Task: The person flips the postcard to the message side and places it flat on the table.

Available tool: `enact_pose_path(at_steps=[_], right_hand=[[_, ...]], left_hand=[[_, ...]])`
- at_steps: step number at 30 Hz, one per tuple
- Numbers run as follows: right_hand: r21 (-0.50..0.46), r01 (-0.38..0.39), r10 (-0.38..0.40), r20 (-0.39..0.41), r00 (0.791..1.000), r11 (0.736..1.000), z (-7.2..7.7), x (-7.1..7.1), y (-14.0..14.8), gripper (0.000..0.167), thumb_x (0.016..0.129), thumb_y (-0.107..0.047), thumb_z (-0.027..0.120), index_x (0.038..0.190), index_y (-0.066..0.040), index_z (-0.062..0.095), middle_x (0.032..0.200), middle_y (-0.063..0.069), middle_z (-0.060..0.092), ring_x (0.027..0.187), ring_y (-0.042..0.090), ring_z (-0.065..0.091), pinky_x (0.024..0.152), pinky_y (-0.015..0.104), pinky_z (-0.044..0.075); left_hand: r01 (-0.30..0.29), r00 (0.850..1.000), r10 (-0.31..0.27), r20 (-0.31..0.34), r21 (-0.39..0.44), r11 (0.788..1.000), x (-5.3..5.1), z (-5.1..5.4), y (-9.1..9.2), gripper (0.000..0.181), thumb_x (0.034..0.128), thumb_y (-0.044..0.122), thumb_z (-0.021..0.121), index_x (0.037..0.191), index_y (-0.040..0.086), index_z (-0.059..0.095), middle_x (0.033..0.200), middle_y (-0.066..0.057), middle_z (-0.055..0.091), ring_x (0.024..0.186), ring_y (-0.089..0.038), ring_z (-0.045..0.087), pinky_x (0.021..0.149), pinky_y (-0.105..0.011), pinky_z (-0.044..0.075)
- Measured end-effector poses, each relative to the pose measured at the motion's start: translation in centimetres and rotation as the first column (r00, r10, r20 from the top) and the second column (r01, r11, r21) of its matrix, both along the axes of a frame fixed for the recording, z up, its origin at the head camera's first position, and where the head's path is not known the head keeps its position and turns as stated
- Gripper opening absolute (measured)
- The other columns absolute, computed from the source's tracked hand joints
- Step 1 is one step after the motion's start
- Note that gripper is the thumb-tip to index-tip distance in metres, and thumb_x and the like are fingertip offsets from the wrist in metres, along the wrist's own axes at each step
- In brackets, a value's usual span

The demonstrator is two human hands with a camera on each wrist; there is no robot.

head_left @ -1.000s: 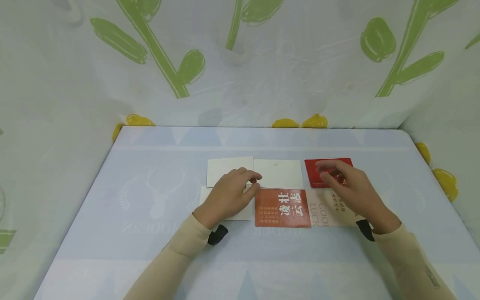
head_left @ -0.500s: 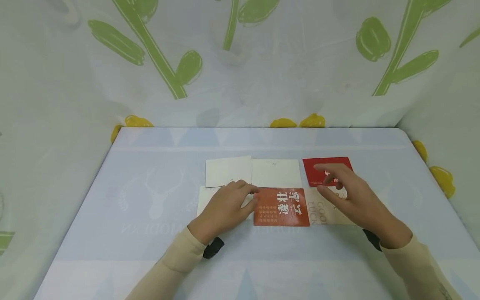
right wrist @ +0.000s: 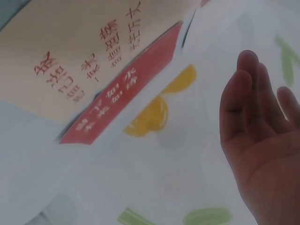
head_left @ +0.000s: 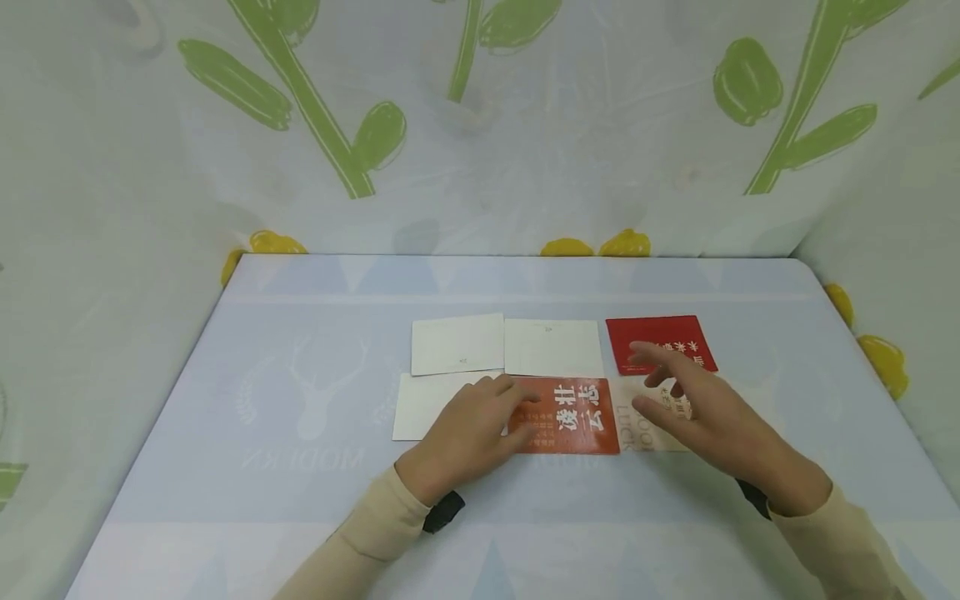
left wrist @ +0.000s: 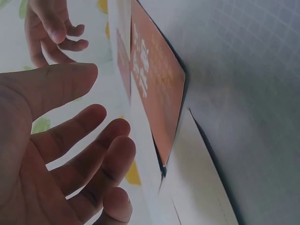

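Six cards lie in two rows, so several sit close together on the table. My left hand (head_left: 468,433) hovers, fingers loosely bent, over the left part of an orange-red card (head_left: 581,417) with white characters. Under that wrist's left side shows a white card (head_left: 420,408). In the left wrist view the fingers (left wrist: 117,161) hold nothing. My right hand (head_left: 716,417) is held above a cream card (head_left: 637,417) and partly covers it. Beyond its fingertips lies a red card (head_left: 652,331). The right wrist view shows the palm with nothing in it.
Two white cards, one at far left (head_left: 457,346) and one at far middle (head_left: 553,348), complete the back row. The pale blue table (head_left: 300,483) ends at a white fabric wall (head_left: 480,167) with green plant prints.
My left hand has drawn back from the white cards and shifted right over the orange-red card. The right hand has moved slightly back toward me, uncovering more of the red card.
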State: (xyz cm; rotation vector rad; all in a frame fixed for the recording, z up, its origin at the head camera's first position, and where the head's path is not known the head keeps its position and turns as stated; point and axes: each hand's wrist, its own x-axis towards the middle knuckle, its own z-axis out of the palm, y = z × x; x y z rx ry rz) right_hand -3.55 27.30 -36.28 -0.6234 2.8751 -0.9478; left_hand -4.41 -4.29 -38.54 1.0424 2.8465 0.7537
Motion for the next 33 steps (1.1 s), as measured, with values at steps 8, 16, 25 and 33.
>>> enact_pose_path(at_steps=[8,16,25,33], right_hand=[[-0.007,-0.029,0.029,0.037,0.999,1.000,-0.5,0.4,-0.5,0.066,0.096,-0.028,0.072,0.154,-0.022,0.040,0.139,-0.002,0.055,0.110,0.013,0.056,0.082,0.038,0.054],[0.000,-0.053,0.053,0.086,0.995,0.999,-1.1,0.7,-0.9,0.064,0.097,-0.033,0.071,0.153,-0.025,0.042,0.141,-0.004,0.056,0.108,0.013,0.061,0.084,0.042,0.054],[-0.005,-0.109,0.109,0.092,0.990,0.994,-2.0,0.8,-1.3,0.062,0.094,-0.023,0.074,0.149,-0.019,0.047,0.140,-0.004,0.057,0.101,0.010,0.061,0.081,0.035,0.055],[0.039,-0.099,0.095,0.093,0.991,0.994,-1.8,0.8,-1.4,0.067,0.091,-0.025,0.078,0.150,-0.021,0.046,0.131,0.001,0.059,0.097,0.013,0.060,0.072,0.031,0.055]], left_hand=[[0.020,1.000,-0.020,0.014,0.008,1.000,0.1,0.0,0.7,0.037,0.0941,0.029,0.072,0.127,0.014,0.066,0.121,0.001,0.067,0.099,-0.017,0.062,0.082,-0.032,0.051],[0.039,0.999,-0.039,0.018,0.006,0.999,0.0,-0.3,1.3,0.039,0.0923,0.031,0.075,0.126,0.013,0.067,0.122,-0.001,0.066,0.110,-0.018,0.062,0.088,-0.035,0.052],[0.066,0.998,-0.066,0.024,0.003,0.998,-0.3,-0.6,2.0,0.037,0.0921,0.029,0.074,0.126,0.014,0.067,0.121,-0.001,0.066,0.117,-0.018,0.059,0.091,-0.034,0.051],[-0.002,1.000,0.000,-0.024,-0.064,0.998,-0.6,-0.4,2.1,0.050,0.0889,0.037,0.077,0.131,0.013,0.066,0.119,-0.003,0.066,0.103,-0.021,0.060,0.085,-0.034,0.051]])
